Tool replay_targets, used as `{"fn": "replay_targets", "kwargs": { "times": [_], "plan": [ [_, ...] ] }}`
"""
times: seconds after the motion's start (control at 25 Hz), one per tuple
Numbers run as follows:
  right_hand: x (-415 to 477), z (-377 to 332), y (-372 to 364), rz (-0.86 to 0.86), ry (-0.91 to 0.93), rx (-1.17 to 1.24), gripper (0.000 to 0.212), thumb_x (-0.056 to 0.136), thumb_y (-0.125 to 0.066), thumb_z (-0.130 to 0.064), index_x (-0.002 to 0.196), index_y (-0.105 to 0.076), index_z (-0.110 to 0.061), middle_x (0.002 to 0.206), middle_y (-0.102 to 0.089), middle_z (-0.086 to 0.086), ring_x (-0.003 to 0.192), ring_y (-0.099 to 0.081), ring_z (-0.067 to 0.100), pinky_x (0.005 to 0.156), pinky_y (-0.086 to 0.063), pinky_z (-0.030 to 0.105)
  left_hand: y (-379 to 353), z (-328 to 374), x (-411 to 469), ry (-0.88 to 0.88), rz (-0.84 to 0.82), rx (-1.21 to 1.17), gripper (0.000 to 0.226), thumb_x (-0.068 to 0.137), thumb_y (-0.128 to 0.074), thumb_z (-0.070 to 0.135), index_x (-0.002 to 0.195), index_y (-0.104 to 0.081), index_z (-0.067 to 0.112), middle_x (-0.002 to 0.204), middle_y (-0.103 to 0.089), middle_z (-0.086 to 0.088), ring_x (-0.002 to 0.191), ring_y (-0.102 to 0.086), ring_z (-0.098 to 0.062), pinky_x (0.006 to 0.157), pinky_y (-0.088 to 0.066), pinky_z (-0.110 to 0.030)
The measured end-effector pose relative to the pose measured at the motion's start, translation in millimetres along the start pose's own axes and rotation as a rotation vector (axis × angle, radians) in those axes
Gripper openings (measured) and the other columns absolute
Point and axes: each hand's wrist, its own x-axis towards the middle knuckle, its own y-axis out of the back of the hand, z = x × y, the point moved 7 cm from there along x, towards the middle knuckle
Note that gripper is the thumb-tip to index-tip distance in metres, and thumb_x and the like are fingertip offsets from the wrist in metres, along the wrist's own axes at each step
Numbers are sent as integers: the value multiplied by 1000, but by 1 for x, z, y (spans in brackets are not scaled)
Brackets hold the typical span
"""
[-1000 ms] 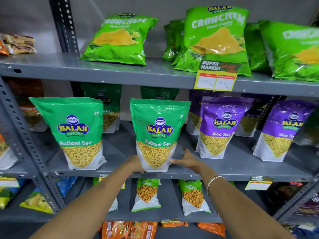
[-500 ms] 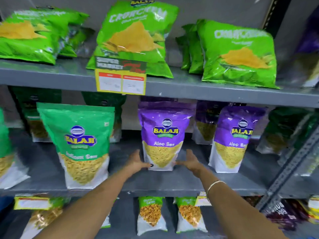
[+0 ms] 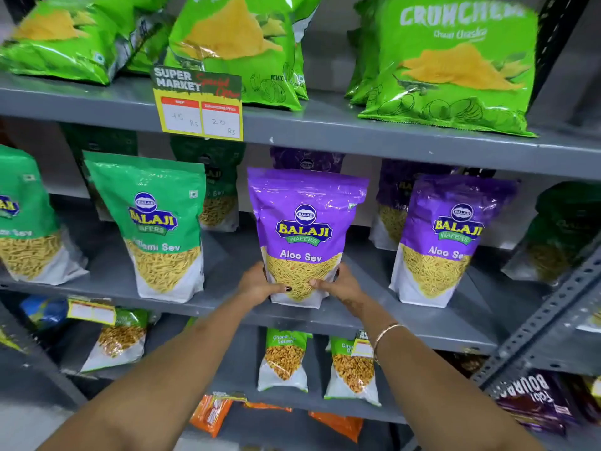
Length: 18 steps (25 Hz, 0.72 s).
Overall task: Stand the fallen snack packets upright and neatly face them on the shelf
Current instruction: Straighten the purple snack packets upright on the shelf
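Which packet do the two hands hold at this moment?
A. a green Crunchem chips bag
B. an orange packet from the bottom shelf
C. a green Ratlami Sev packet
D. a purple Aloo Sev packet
D: the left hand and the right hand grip the lower corners of the purple Aloo Sev packet, which stands upright on the middle shelf.

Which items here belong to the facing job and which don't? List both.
In the job: Aloo Sev packet, held at its base by left hand and right hand; second Aloo Sev packet; Ratlami Sev packet.
Not in the job: price tag; bangle.
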Motion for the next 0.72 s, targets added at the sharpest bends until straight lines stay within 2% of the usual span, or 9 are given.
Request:
{"fn": "replay_targets", "kwargs": {
  "times": [0.08, 0.16, 0.2, 0.28, 0.36, 0.72],
  "plan": [
    [-12, 2, 0, 4, -16, -15, 58, 76, -68, 5, 129, -43, 3, 121, -56, 8, 106, -55, 15, 61, -49, 3, 2, 5, -18, -22, 22, 75, 65, 64, -83, 19, 119, -53, 2, 127, -62, -16, 118, -57, -31, 97, -47, -38],
    [-16, 6, 0, 8, -26, -14, 60, 76, -68, 4, 130, -42, 1, 121, -56, 8, 110, -50, 16, 57, -49, 2, 5, 6, -28, -41, 37, 129, 66, 65, -82, 23, 120, -52, 4, 128, -61, -15, 120, -55, -31, 96, -47, -37],
    [-17, 7, -1, 19, -36, -20, 62, 76, -69, 3, 131, -41, 0, 122, -57, 10, 112, -52, 18, 61, -49, 5, 5, 4, -30, -40, 36, 132, 66, 64, -82, 25, 120, -52, 5, 128, -61, -15, 120, -55, -31, 97, -48, -38],
    [-20, 6, -1, 43, -50, -25, 63, 75, -71, 0, 130, -42, -2, 130, -57, 14, 116, -54, 23, 78, -48, 20, 5, 2, -31, -39, 29, 110, 65, 64, -82, 24, 119, -54, 6, 127, -62, -15, 119, -57, -30, 97, -48, -39],
    [-20, 8, -2, 48, -53, -23, 64, 75, -72, -2, 131, -42, -3, 134, -55, 16, 110, -53, 20, 86, -44, 29, 5, 1, -30, -35, 32, 103, 64, 64, -82, 24, 119, -54, 7, 127, -63, -14, 118, -58, -30, 97, -49, -40],
    [-19, 10, -5, 49, -82, -30, 66, 78, -69, -4, 134, -36, -2, 139, -50, 16, 114, -51, 22, 91, -42, 30, 4, 5, -26, -53, -24, 150, 64, 71, -77, 18, 127, -48, 5, 136, -55, -15, 128, -48, -32, 101, -41, -36]
  ]
}}
